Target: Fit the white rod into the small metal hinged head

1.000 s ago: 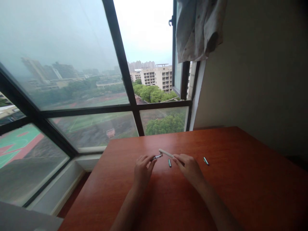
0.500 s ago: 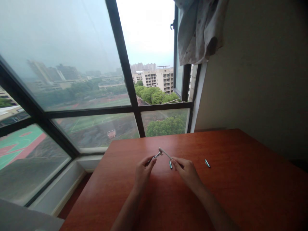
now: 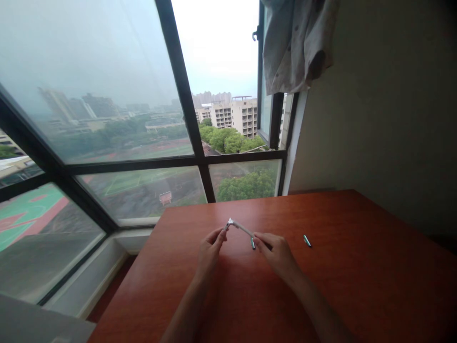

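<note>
My left hand (image 3: 211, 247) is closed on a razor handle (image 3: 226, 226), whose silver neck points up and away. My right hand (image 3: 273, 245) pinches a slim, pale toothbrush (image 3: 244, 229), its head end reaching left to the razor's tip. The two tips meet or overlap above the table; bristles are too small to make out. Just left of my right fingers lies a small razor cartridge (image 3: 253, 244) with a teal strip, partly covered by the hand. Another such cartridge (image 3: 307, 241) rests farther right.
The reddish-brown wooden table (image 3: 357, 267) spreads under both hands. Behind it stand framed windows (image 3: 243, 157), with one pane swung open. A pale cloth garment (image 3: 296, 52) hangs at the upper right beside a plain wall (image 3: 385, 119).
My left hand has turned the razor handle more upright and shifted slightly left. The toothbrush tip has moved a little left with it. Both cartridges lie where they were.
</note>
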{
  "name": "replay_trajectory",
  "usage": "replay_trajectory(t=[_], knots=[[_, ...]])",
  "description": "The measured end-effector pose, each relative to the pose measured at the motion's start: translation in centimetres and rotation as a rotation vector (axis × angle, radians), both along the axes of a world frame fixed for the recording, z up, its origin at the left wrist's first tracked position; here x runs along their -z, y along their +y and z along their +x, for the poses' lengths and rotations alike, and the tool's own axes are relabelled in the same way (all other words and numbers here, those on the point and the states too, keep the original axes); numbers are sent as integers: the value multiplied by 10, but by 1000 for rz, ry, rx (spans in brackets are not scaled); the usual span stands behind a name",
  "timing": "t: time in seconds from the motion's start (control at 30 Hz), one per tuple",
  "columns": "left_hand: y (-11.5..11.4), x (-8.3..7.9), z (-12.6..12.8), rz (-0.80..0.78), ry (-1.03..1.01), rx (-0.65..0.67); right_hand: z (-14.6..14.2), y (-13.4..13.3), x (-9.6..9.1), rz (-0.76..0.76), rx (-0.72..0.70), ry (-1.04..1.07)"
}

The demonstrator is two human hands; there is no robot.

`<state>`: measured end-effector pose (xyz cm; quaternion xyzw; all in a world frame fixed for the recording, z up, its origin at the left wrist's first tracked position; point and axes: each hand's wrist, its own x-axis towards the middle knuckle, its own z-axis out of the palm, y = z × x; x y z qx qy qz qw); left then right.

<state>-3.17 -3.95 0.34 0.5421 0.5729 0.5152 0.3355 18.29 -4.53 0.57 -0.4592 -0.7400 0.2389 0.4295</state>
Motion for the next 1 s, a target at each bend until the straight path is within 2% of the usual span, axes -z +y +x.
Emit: replay_trajectory(t=[0.3, 0.67, 0.87, 1.0], knots=[[-1, 1, 5, -59, -121, 199, 2, 1, -2, -9, 32, 60], [5, 14, 2, -67, -235, 183, 2, 0, -1, 29, 12, 33], [1, 8, 10, -154, -324, 213, 8, 3, 4, 115, 82, -89], [-1, 7, 13, -161, -315, 223, 10, 3, 7, 150, 98, -188]])
